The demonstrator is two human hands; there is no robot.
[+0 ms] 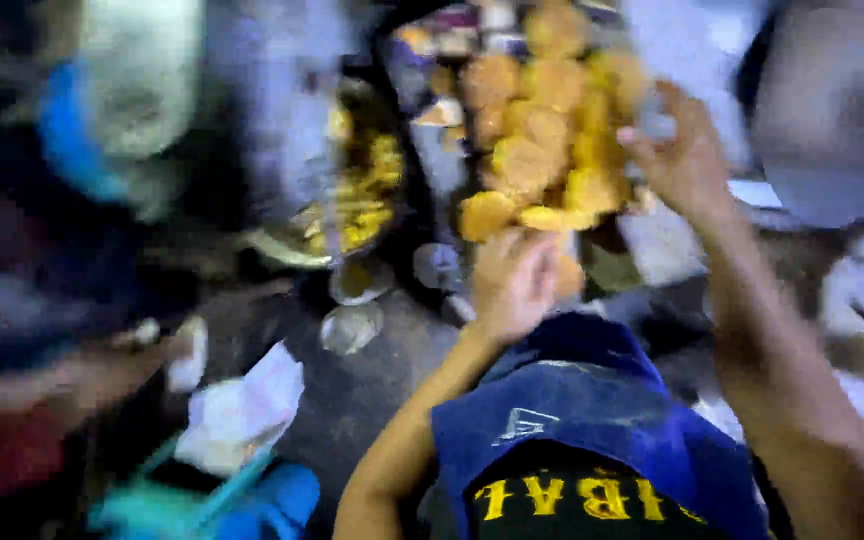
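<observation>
Over a dark, cluttered floor [352, 400], blurred by motion, golden round fried cakes [542, 130] are piled just above both grips. The left hand [512, 280] closes under the pile's lower edge; the right hand [682, 160] curls at its side, hold unclear. A blue cloth [592, 410] lies below.

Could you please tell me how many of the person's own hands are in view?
2: the left hand under the golden round snacks, the right hand at their right edge. Blur hides any others.
</observation>
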